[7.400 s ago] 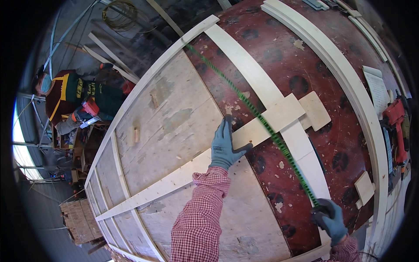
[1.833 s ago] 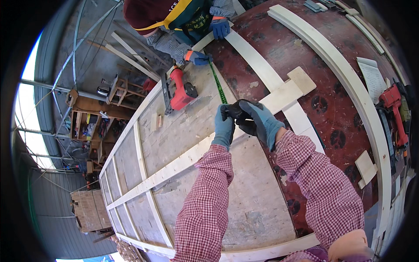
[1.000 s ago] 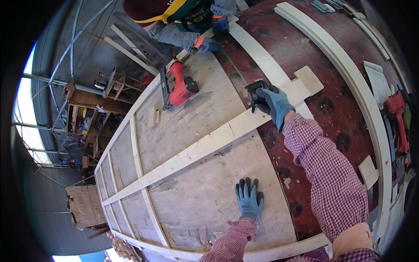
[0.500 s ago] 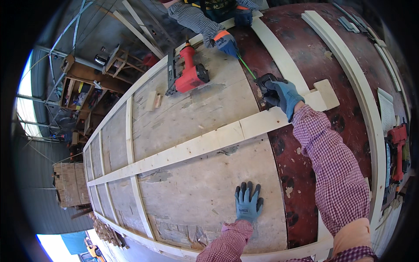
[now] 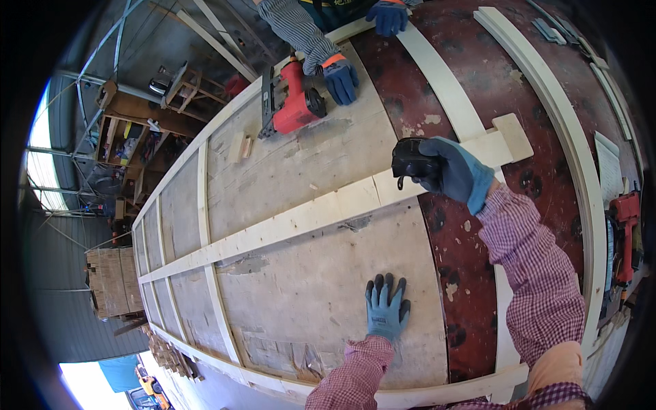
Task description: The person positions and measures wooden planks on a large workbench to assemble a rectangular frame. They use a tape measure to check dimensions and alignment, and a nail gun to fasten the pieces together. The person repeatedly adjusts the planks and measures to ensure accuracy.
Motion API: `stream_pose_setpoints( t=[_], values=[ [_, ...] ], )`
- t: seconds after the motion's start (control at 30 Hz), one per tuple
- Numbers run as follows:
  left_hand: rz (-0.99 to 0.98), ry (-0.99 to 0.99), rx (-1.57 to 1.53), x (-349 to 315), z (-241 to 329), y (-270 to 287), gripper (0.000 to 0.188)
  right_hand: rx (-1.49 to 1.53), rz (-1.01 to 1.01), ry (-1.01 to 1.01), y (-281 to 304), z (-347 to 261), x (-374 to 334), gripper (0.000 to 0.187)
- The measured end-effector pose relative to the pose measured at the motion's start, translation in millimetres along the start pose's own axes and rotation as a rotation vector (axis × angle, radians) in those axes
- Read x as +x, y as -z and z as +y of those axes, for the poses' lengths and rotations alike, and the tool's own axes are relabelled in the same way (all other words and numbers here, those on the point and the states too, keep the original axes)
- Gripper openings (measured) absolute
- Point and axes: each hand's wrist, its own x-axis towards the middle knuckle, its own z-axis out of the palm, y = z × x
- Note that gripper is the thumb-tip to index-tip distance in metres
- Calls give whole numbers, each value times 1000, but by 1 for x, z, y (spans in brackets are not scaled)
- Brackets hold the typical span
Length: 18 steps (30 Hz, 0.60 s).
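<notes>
In my right hand (image 5: 456,172), gloved in blue, is a black tape measure (image 5: 414,162), held above the long wooden batten (image 5: 321,212) close to its right end. No blade shows out of its case, though a small hook or strap hangs below it. My left hand (image 5: 387,309), in a matching glove, lies flat with fingers spread on the worn plywood sheet (image 5: 335,273). A short wooden block (image 5: 512,137) sits across the batten's right end, beside a crosswise pale strip (image 5: 444,78).
Across the table, a co-worker's gloved hand (image 5: 340,80) rests beside a red nail gun (image 5: 295,102); their other hand (image 5: 389,17) is at the frame edge. Small wood offcuts (image 5: 239,147) lie on the plywood. Another red tool (image 5: 624,215) and long battens (image 5: 547,89) are at right.
The green blade stretched between the co-worker's hand and my tape measure is gone from sight. The co-worker's hand moved left toward the nail gun; my right hand shifted slightly nearer. My left hand stayed put.
</notes>
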Motion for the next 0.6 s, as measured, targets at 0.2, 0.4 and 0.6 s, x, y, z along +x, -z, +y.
stream_pose_setpoints(
  t=[0.2, 0.4, 0.6],
  values=[
    [48, -17, 13, -5, 0, -2, 58, 127, -296, 89, -15, 55, -135, 69],
    [90, -45, 65, -8, -13, -6, 64, 301, -94, -60, -34, 170, -307, 73],
    [-529, 140, -791, -59, 72, 73, 44, -428, 375, 369, -62, 226, -430, 54]
  ],
)
